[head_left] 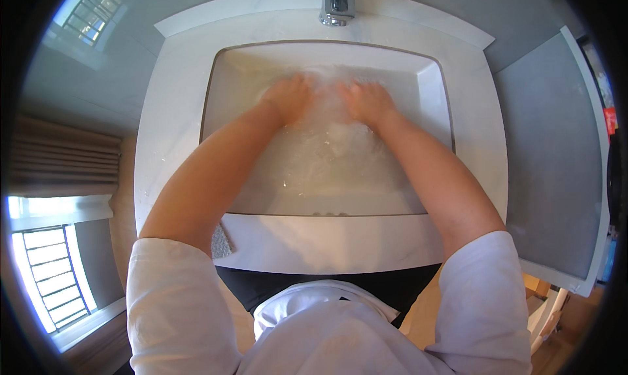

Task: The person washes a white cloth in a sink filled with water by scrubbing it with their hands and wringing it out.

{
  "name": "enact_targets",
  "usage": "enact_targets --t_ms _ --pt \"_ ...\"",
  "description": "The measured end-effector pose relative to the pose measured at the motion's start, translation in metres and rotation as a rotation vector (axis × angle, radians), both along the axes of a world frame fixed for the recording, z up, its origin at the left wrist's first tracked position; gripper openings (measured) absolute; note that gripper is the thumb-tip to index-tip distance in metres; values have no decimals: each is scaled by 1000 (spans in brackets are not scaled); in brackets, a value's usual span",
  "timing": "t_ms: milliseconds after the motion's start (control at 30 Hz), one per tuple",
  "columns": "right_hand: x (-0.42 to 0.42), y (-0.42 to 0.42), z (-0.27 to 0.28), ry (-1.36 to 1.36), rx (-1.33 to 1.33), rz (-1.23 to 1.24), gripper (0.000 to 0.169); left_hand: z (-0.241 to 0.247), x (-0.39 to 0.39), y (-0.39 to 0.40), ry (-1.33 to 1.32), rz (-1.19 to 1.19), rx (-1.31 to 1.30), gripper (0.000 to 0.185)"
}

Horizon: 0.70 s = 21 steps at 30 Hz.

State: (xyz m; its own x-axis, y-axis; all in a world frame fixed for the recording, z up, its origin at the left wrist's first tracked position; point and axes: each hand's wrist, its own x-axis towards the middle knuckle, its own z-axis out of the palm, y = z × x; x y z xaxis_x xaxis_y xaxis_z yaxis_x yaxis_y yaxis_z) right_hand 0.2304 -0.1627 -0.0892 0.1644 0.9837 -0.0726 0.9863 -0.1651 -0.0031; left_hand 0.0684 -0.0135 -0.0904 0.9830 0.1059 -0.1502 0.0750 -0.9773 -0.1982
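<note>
A rectangular white washbasin [314, 198] is set into the countertop before me, with cloudy water [314, 169] in it. My left hand [289, 98] is in the basin's far half, left of its middle, partly in the water. My right hand [368, 100] is opposite, a short gap away. Motion and splashing blur the fingers of both, so whether either holds anything is hidden. Between them the water is churned and whitish. A pale patch [343, 137] shows just nearer to me; cloth or foam, I cannot tell. Above the basin's back edge stands a chrome faucet [337, 4].
A pale marble-look countertop [333, 240] surrounds the basin, with a raised backsplash [417, 9] behind. A grey cloth or sponge [221, 242] lies by the front left, partly behind my left forearm. A grey panel [549, 164] stands at right. A barred window [56, 272] is at left.
</note>
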Motion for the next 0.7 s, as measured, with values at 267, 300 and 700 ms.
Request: enact_targets --t_ms 267,300,700 --pt "4 4 6 143 72 -14 28 -3 11 7 -83 -148 11 31" --pt "7 7 1 147 94 -42 26 -4 13 8 -81 -183 46 30" --pt "8 13 -12 -18 217 101 18 -8 17 6 -84 -118 72 21"
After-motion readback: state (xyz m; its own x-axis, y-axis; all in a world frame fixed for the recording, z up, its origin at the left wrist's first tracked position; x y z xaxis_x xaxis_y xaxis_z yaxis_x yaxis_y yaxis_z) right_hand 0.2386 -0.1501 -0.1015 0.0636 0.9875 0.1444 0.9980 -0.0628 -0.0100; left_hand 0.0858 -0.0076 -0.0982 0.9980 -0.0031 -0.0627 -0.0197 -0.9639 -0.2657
